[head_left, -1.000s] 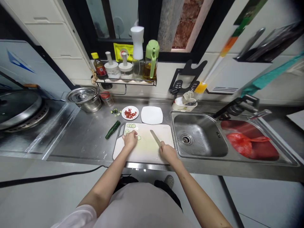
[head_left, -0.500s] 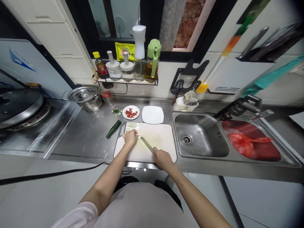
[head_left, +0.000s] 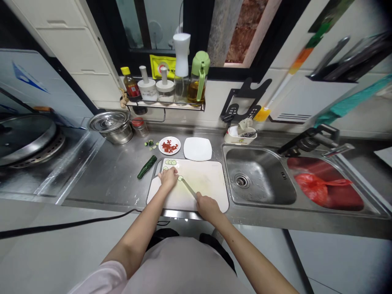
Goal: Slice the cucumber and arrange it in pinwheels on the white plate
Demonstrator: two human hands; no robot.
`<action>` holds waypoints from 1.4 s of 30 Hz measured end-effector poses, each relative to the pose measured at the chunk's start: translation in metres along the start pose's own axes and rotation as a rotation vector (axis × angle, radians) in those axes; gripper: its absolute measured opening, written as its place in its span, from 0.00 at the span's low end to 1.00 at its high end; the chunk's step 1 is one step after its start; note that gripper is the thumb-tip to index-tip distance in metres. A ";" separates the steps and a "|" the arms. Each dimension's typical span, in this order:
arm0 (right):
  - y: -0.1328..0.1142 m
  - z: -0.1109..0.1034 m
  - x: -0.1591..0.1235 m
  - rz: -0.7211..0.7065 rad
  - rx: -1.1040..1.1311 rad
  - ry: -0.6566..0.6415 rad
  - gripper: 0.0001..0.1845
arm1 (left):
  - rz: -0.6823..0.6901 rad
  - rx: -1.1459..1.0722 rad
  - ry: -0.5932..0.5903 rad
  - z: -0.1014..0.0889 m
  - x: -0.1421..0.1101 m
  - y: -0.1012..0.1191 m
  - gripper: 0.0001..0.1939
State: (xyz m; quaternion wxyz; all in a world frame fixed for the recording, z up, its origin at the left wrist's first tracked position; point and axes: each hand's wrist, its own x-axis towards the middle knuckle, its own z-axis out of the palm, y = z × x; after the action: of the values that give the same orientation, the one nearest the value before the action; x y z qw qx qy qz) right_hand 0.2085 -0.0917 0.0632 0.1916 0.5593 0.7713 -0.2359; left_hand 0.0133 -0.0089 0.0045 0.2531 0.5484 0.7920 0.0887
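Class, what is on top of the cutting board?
Cucumber slices show on the cutting board, with the knife at one of them. Whatever the left hand covers cannot be seen.

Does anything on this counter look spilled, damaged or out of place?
Only slightly: green scraps lie loose on the counter beside the plate of red pieces, not in any dish. I see no clear spill or damage.

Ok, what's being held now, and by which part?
The right hand holds the knife by its handle end. The left hand is over the cutting board; whether it grips anything can't be told.
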 end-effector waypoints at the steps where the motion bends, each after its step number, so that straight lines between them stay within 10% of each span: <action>1: -0.001 0.001 0.001 -0.002 0.008 -0.001 0.16 | 0.000 0.002 -0.002 0.000 0.000 0.000 0.06; 42: -0.006 0.006 0.007 0.011 0.046 0.019 0.17 | -0.007 0.006 -0.041 -0.003 0.003 0.002 0.06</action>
State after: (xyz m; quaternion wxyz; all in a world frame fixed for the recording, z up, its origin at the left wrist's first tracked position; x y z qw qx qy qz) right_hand 0.2009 -0.0916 0.0556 0.1730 0.5701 0.7642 -0.2471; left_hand 0.0126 -0.0056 0.0067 0.2680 0.5480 0.7889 0.0743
